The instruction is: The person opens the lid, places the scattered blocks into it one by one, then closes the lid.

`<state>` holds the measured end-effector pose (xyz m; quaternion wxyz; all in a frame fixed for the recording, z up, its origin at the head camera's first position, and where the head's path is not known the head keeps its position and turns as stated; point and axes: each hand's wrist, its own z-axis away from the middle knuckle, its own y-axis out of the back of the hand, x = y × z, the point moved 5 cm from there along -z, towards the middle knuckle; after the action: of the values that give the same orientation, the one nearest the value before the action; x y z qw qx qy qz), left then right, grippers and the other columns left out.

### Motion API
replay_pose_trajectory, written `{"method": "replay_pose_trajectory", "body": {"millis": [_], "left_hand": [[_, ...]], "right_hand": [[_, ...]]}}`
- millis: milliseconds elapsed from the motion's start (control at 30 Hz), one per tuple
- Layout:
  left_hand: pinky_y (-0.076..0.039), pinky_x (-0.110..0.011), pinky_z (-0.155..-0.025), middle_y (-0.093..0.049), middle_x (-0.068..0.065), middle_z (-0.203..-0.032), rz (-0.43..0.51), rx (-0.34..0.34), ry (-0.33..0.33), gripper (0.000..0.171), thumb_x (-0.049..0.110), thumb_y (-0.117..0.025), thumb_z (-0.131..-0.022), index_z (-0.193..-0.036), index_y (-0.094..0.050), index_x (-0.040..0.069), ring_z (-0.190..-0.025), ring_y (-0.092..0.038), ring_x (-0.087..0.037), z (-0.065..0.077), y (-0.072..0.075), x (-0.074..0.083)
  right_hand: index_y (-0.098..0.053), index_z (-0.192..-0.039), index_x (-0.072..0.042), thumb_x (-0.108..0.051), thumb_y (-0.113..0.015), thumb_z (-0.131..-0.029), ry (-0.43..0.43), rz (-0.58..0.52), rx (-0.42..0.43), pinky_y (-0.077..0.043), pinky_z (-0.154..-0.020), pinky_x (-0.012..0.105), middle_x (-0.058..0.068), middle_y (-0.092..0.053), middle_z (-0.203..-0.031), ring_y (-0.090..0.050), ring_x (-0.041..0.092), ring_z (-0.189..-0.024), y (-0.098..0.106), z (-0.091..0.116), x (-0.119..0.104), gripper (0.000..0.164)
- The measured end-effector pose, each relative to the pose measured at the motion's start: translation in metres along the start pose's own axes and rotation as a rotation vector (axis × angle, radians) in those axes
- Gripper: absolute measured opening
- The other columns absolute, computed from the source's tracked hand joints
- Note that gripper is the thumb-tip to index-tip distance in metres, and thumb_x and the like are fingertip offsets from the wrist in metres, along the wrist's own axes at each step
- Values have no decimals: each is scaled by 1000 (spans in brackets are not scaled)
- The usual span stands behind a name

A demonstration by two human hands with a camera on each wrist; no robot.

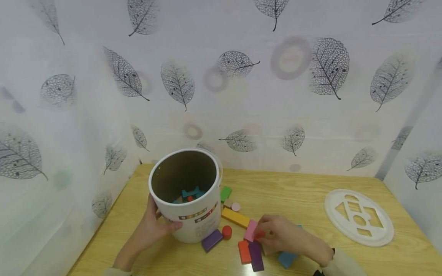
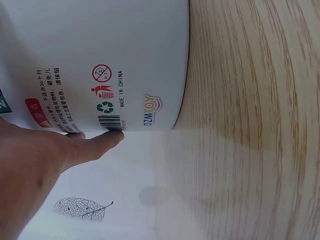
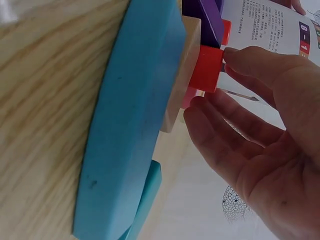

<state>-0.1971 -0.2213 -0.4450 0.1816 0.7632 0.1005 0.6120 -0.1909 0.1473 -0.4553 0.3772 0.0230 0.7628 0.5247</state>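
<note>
A white round bucket (image 1: 203, 220) stands tilted on the table at left of centre, with several blue pieces and a red one inside (image 1: 190, 195). My left hand (image 1: 155, 226) holds its side, thumb across the front and fingers round the left; the left wrist view shows that hand (image 2: 45, 155) against the printed wall. My right hand (image 1: 279, 234) pinches a red block (image 3: 206, 69) between thumb and fingertips, just above other blocks. Under and around it lie a pink block (image 1: 250, 230), a purple block (image 1: 256, 256), a natural wood block (image 3: 181, 75) and a blue block (image 3: 132, 120).
Right of the bucket lie a yellow block (image 1: 236, 217), a green block (image 1: 226, 193), a red cylinder (image 1: 226, 232), another purple block (image 1: 212, 240) and a red-orange block (image 1: 244, 252). A white lid with shaped cut-outs (image 1: 333, 207) rests at the table's right. Leaf-patterned sheeting (image 1: 241, 103) surrounds the table.
</note>
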Motion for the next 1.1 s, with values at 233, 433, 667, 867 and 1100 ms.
{"method": "replay_pose_trajectory", "body": {"millis": [233, 433, 667, 867, 1100], "left_hand": [[-34, -85, -104, -10, -13, -171, 13, -5, -13, 128, 13, -87, -78, -163, 5, 37, -153, -16, -53, 0, 0, -1], [-36, -84, -105, -10, -14, -171, 4, -3, -1, 127, 15, -87, -79, -163, 5, 37, -153, -17, -53, 2, 0, -1], [-34, -86, -104, -12, -12, -171, 20, 0, -10, 127, 13, -87, -78, -163, 5, 37, -153, -16, -53, 2, 0, -2], [-34, -85, -105, -12, -13, -171, 20, 2, -2, 126, 14, -87, -78, -163, 4, 36, -153, -17, -52, 2, -1, -3], [-34, -85, -105, -12, -14, -171, 23, 2, -5, 126, 14, -87, -78, -164, 3, 34, -153, -17, -52, 2, -1, 0]], "right_hand": [[-79, -101, -19, -9, -75, -90, -20, 38, 14, -58, -70, 15, 0, -70, -105, -62, -1, -90, 1, 3, 0, 15], [-79, -100, -15, -6, -75, -88, -77, 48, 19, -58, -68, 13, 4, -69, -106, -64, 1, -88, 5, 6, 5, 15], [-77, -94, -13, -3, -76, -85, -62, 88, 48, -57, -66, 11, 4, -69, -100, -65, 1, -84, 3, 7, 7, 13], [-74, -88, -15, 3, -75, -78, -78, 89, 61, -57, -66, 14, 0, -68, -96, -63, 2, -84, 4, 9, 10, 20], [-71, -84, -17, 4, -76, -75, -88, 101, 59, -53, -64, 13, -2, -66, -94, -59, 1, -81, 6, 6, 12, 23]]}}
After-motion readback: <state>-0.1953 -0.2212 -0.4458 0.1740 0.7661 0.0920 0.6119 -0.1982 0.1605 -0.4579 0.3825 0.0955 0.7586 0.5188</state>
